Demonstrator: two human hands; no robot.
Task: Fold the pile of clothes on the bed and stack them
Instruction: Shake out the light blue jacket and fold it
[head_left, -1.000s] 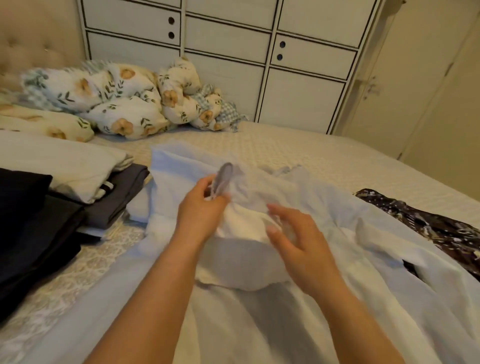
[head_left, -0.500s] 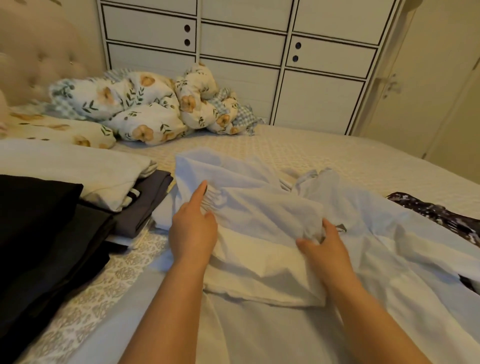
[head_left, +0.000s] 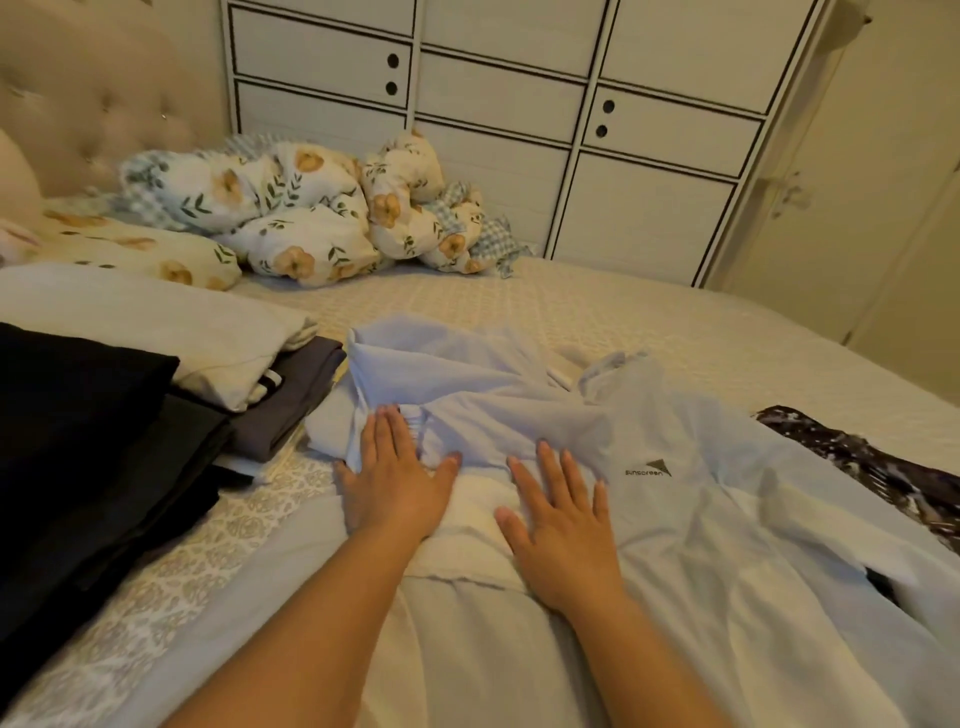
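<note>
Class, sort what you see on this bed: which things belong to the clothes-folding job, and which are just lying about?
Job: blue garment under both hands, left and right; folded stack; dark patterned garment.
Lying about: floral duvet; headboard; wardrobe.

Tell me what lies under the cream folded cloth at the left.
Under the cream folded cloth lies a grey folded garment, its right edge sticking out, beside black folded clothes. How far the grey one reaches beneath is covered.

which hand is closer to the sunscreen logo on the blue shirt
Right. The right hand lies flat on the light blue shirt just left of the sunscreen logo. The left hand presses the fabric farther left, beyond the right hand.
</note>
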